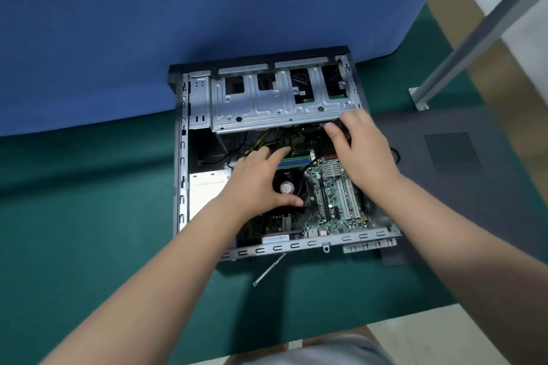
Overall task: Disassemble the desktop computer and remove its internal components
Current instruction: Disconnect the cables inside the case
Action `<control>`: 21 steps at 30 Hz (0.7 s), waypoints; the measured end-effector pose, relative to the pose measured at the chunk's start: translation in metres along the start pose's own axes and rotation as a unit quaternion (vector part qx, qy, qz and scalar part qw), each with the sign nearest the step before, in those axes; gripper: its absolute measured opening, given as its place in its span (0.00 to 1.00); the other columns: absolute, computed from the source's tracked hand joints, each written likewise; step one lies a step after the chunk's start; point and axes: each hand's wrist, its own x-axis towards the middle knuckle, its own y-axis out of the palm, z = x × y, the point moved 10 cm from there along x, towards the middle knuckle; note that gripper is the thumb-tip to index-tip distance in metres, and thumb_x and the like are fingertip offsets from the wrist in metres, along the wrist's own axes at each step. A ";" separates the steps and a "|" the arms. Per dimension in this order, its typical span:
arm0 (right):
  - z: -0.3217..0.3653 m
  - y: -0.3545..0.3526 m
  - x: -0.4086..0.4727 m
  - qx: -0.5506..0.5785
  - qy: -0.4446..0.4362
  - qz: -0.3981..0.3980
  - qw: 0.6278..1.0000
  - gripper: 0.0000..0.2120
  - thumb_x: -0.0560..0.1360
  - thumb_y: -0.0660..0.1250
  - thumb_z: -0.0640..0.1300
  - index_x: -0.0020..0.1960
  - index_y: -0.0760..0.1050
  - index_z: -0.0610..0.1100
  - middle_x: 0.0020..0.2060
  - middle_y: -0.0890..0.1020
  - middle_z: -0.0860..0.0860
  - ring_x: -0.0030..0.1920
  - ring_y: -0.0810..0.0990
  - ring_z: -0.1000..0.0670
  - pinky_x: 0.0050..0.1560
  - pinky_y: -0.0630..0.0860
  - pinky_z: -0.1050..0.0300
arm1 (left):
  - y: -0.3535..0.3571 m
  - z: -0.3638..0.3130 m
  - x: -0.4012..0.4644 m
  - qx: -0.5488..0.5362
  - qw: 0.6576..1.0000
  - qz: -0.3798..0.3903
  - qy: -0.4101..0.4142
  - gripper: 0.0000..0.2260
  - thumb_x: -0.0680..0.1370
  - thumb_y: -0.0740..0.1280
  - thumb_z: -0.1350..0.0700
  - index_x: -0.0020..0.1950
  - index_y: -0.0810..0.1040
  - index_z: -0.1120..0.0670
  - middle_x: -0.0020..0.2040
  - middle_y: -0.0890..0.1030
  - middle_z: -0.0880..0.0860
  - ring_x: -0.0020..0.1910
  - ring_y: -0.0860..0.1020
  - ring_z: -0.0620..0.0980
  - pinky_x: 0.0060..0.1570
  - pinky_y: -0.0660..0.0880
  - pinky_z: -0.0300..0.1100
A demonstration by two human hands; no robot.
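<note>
So the open grey steel desktop case [181, 157] was lying flat on the green table mat [74, 216], butted up against a blue fabric partition [148, 24], with its dark grey side panel [444, 157] parked off to the right. Both hands were already inside.

Biggest risk from here, I'd guess: yanking on a cable without seeing it. The right hand [366, 151] had its fingers curled down by the right end of the silver stamped-metal drive cage [281, 101], apparently round something dark, but I couldn't tell what it actually held or whether it had a real grip. If that was a plug with a latch, pulling blind could snap the clip or the socket. The bundle of black and yellow cables [267, 139] ran right under the cage edge too, so it could snag.

The left hand [261, 178] was spread flat with straight fingers, holding nothing, resting over the round black CPU cooler fan [289, 187]. Leaning on that could stress the green motherboard [335, 201] underneath, and the stamped case edges looked like they'd cut a bare wrist.

So the computer sat directly under both hands, the cage just beyond the right fingertips, the board below the palms. A slim silver screwdriver [268, 270] lay on the mat just in front of the case, untouched.
</note>
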 end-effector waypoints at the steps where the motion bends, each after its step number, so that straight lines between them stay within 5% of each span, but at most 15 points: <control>1: 0.002 -0.002 -0.004 0.054 0.029 0.006 0.998 0.16 0.80 0.56 0.56 0.46 0.70 0.43 0.39 0.76 0.50 0.38 0.76 0.50 0.38 0.71 0.52 | -0.002 -0.003 -0.002 -0.010 1.000 0.001 0.004 0.49 0.60 0.69 0.28 0.76 0.57 0.46 0.59 0.70 0.50 0.61 0.68 0.51 0.60 0.64 0.46; 7: 0.017 -0.033 -0.014 0.345 0.153 -0.038 0.925 0.12 0.80 0.58 0.52 0.42 0.71 0.46 0.35 0.79 0.46 0.28 0.81 0.53 0.32 0.79 0.58 | -0.018 -0.030 -0.021 -0.016 0.997 -0.030 0.065 0.51 0.58 0.70 0.28 0.75 0.58 0.47 0.52 0.66 0.49 0.52 0.66 0.49 0.55 0.68 0.45; 11: 0.019 -0.055 -0.010 0.480 0.209 -0.064 0.849 0.14 0.81 0.58 0.51 0.44 0.71 0.42 0.35 0.79 0.47 0.29 0.82 0.50 0.34 0.79 0.60 | -0.048 -0.035 -0.036 -0.105 0.986 -0.121 0.035 0.33 0.65 0.69 0.33 0.63 0.71 0.51 0.51 0.73 0.47 0.52 0.71 0.46 0.53 0.69 0.41; 13: 0.015 -0.064 -0.013 0.541 0.236 -0.086 0.802 0.13 0.81 0.58 0.50 0.44 0.71 0.41 0.37 0.78 0.45 0.30 0.82 0.49 0.36 0.80 0.58 | -0.067 -0.028 -0.045 -0.227 0.959 -0.171 -0.008 0.19 0.69 0.69 0.37 0.47 0.74 0.51 0.41 0.75 0.47 0.41 0.73 0.45 0.42 0.71 0.41; 16: 0.009 -0.064 -0.026 0.605 0.280 -0.102 0.738 0.11 0.81 0.59 0.47 0.44 0.70 0.41 0.35 0.78 0.45 0.30 0.81 0.50 0.35 0.80 0.57 | -0.082 -0.018 -0.054 -0.403 0.894 -0.190 -0.055 0.18 0.72 0.69 0.40 0.38 0.75 0.55 0.31 0.73 0.49 0.30 0.70 0.44 0.33 0.66 0.36; 21: 0.006 -0.029 -0.066 0.556 0.341 -0.016 0.758 0.14 0.79 0.61 0.50 0.52 0.73 0.38 0.41 0.81 0.44 0.38 0.84 0.50 0.39 0.80 0.59 | -0.092 -0.020 -0.070 -0.548 0.802 -0.216 -0.099 0.19 0.66 0.68 0.34 0.38 0.80 0.49 0.33 0.78 0.46 0.32 0.76 0.40 0.33 0.72 0.27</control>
